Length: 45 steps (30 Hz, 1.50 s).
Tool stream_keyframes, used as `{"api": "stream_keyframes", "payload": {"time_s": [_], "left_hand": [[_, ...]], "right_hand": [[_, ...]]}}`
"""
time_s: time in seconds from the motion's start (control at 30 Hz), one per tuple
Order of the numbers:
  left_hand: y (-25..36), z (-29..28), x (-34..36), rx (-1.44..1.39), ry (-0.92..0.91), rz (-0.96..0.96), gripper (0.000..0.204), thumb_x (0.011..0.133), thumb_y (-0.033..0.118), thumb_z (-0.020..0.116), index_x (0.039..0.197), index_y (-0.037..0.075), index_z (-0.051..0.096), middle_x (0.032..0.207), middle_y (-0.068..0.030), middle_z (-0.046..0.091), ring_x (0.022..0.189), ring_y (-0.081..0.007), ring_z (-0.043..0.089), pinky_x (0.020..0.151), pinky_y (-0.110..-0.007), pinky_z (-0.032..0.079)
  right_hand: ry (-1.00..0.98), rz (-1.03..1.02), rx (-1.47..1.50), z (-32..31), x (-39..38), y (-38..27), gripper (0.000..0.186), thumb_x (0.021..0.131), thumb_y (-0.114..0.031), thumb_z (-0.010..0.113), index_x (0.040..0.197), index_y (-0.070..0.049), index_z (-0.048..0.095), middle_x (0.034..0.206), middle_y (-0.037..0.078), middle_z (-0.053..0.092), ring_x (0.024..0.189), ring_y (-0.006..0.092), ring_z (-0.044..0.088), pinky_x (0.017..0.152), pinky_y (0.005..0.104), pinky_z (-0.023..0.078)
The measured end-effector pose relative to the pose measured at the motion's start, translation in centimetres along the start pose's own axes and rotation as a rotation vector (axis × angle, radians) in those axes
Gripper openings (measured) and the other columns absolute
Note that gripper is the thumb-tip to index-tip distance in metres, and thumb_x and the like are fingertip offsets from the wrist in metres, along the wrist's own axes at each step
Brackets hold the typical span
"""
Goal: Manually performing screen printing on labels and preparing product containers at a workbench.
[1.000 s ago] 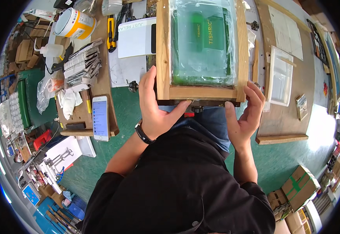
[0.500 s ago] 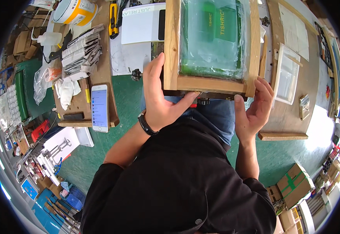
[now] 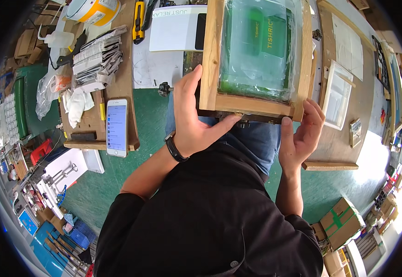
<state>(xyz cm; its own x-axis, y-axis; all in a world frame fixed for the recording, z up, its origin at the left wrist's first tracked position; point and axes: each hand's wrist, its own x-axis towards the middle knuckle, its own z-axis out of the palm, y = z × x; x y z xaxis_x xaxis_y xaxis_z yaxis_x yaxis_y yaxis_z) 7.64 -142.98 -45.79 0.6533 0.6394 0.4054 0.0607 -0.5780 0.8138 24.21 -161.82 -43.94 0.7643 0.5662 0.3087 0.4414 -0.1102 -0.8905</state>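
Note:
A wooden screen-printing frame (image 3: 256,102) with a green, translucent mesh (image 3: 252,76) is in front of me, its far end cut off by the picture's upper edge. My left hand (image 3: 192,131) closes on its near left corner, index finger up along the left side and thumb across the near edge. At the near right corner my right hand (image 3: 300,143) has its thumb against the edge, and its bent fingers wrap the side. Under the frame a dark base with a black knob (image 3: 243,124) is partly hidden.
On the left bench are a phone (image 3: 116,127), a stack of folded newspaper (image 3: 98,60), a white cloth (image 3: 77,107) and a yellow-and-white bucket (image 3: 95,11). A yellow cutter (image 3: 138,23) lies beyond. To the right stands a small white framed screen (image 3: 338,94).
The frame has shifted slightly right and toward me, with both hands staying at its near corners. The whole view has also turned a little.

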Motion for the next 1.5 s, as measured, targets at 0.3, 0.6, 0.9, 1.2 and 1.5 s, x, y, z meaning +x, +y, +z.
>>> {"api": "stream_keyframes", "payload": {"time_s": [0.3, 0.6, 0.9, 1.2, 1.5], "left_hand": [[-0.1, 0.5, 0.0, 0.011, 0.016, -0.026, 0.106, 0.076, 0.023, 0.094, 0.162, -0.004, 0.038, 0.151, -0.0215, 0.050, 0.131, -0.0365, 0.054, 0.115, -0.047, 0.043], [0.2, 0.3, -0.4, 0.040, 0.057, -0.017, 0.105, 0.076, 0.028, 0.094, 0.161, -0.004, 0.041, 0.147, -0.0220, 0.055, 0.125, -0.0367, 0.055, 0.111, -0.048, 0.043], [0.0, 0.6, -0.2, 0.021, 0.068, -0.035, 0.106, 0.075, 0.028, 0.095, 0.161, -0.003, 0.042, 0.146, -0.0222, 0.055, 0.125, -0.0369, 0.055, 0.111, -0.048, 0.042], [0.2, 0.4, 0.0, 0.031, 0.067, -0.054, 0.104, 0.074, 0.029, 0.096, 0.160, -0.002, 0.045, 0.146, -0.0224, 0.056, 0.125, -0.0371, 0.055, 0.111, -0.048, 0.042], [0.3, 0.5, -0.5, 0.021, 0.063, -0.066, 0.103, 0.074, 0.031, 0.095, 0.159, -0.002, 0.046, 0.146, -0.0220, 0.056, 0.125, -0.0372, 0.055, 0.112, -0.049, 0.041]], "right_hand": [[-0.035, 0.007, -0.077, -0.7, 0.6, -0.4, 0.056, 0.091, -0.001, 0.073, 0.144, 0.000, 0.055, 0.148, 0.017, 0.052, 0.127, 0.0294, 0.054, 0.108, 0.0379, 0.047], [-0.172, -0.247, -0.494, -0.9, 8.0, -4.7, 0.049, 0.089, -0.005, 0.076, 0.137, -0.006, 0.066, 0.151, 0.019, 0.050, 0.138, 0.0416, 0.051, 0.114, 0.0479, 0.045], [-0.438, -0.513, -0.947, 4.3, 13.8, -5.0, 0.039, 0.098, -0.013, 0.067, 0.136, -0.012, 0.071, 0.160, 0.011, 0.046, 0.158, 0.0440, 0.031, 0.128, 0.0629, 0.027], [-0.470, -0.504, -0.946, 4.9, 14.9, -4.8, 0.034, 0.098, -0.012, 0.066, 0.130, -0.013, 0.075, 0.160, 0.009, 0.049, 0.159, 0.0422, 0.030, 0.129, 0.0644, 0.025], [-0.412, -0.501, -0.981, 4.7, 15.7, -4.7, 0.038, 0.096, -0.012, 0.067, 0.132, -0.019, 0.076, 0.160, 0.008, 0.049, 0.159, 0.0402, 0.031, 0.129, 0.0627, 0.026]]}}
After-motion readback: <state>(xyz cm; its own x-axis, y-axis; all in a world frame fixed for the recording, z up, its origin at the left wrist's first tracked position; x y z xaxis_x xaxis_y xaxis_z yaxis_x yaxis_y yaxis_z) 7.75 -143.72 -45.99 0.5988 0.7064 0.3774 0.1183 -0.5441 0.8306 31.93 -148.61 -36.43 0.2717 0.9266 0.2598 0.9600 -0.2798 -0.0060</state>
